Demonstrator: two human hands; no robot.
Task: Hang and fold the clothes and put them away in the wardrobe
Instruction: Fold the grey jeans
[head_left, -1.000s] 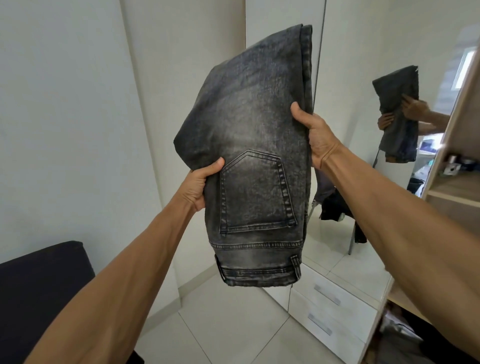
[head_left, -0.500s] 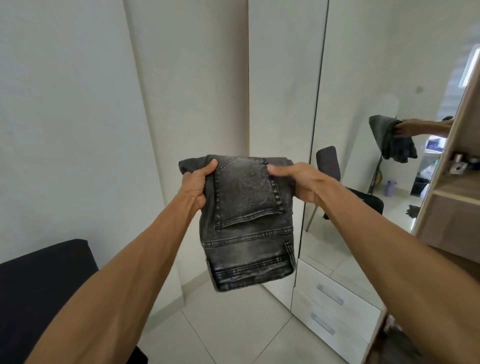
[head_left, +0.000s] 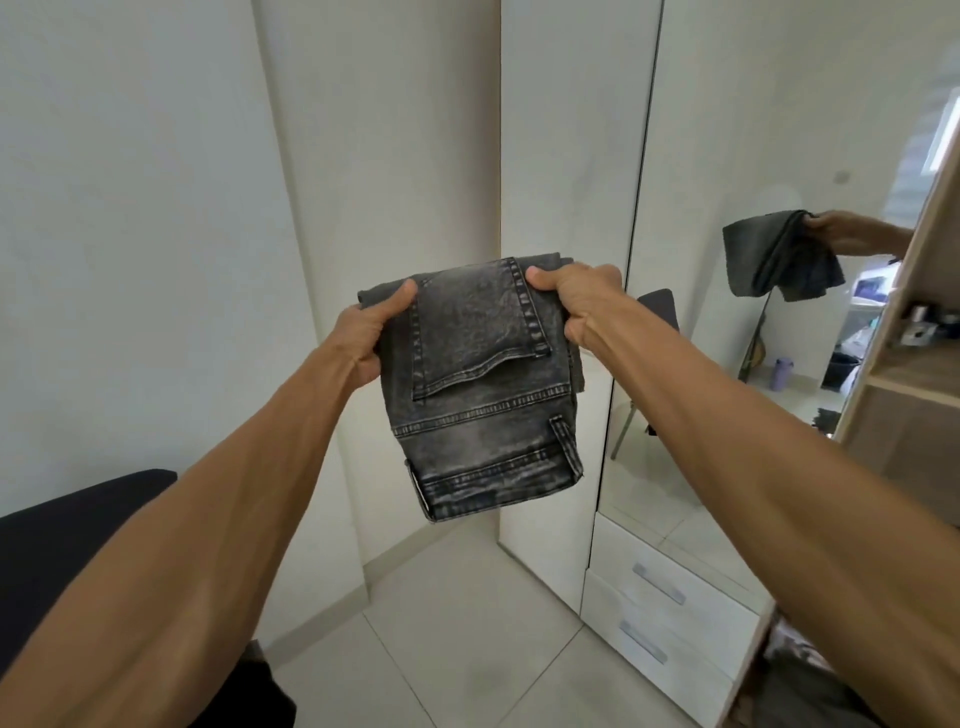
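Since 1.0 s ago the jeans (head_left: 483, 384) are folded shorter. The left hand (head_left: 363, 335) and right hand (head_left: 579, 304) each grip 1 upper corner, fingers clenched.

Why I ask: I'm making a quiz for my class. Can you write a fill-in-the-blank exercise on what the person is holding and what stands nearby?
1. The left hand and the right hand hold the folded grey jeans by the ____ edge.
2. Facing the camera is the jeans' back ____.
3. Below the mirror door sit two white ____ with metal handles.

Missing words: top; pocket; drawers.
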